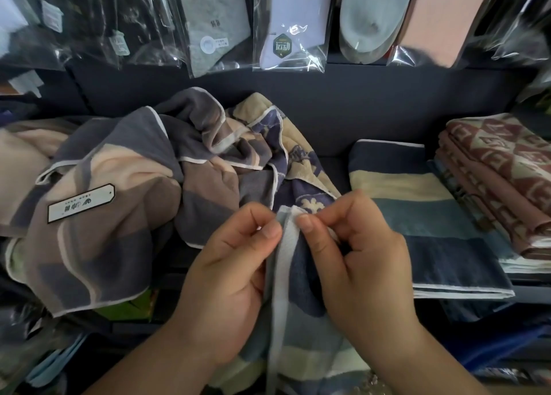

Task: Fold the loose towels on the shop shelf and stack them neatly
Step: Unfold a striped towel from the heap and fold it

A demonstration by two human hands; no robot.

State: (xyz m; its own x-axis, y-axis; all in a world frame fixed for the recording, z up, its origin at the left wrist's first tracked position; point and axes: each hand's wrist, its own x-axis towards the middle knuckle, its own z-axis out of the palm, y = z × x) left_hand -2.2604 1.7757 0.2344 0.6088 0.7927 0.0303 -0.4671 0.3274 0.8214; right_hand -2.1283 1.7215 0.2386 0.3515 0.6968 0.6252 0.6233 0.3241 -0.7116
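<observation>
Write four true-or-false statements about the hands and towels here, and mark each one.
1. The left hand and right hand both pinch the white edge of the blue towel. True.
2. The folded striped towel lies left of the hands. False: it lies to their right.
3. A paper tag sits on the loose grey and peach towel. True.
4. The red patterned towels lie crumpled. False: they sit folded in a stack.

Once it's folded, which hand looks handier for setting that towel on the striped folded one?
Probably the right hand: it pinches the blue towel and lies beside the striped folded towel; the left hand is nearer the loose pile.
</observation>
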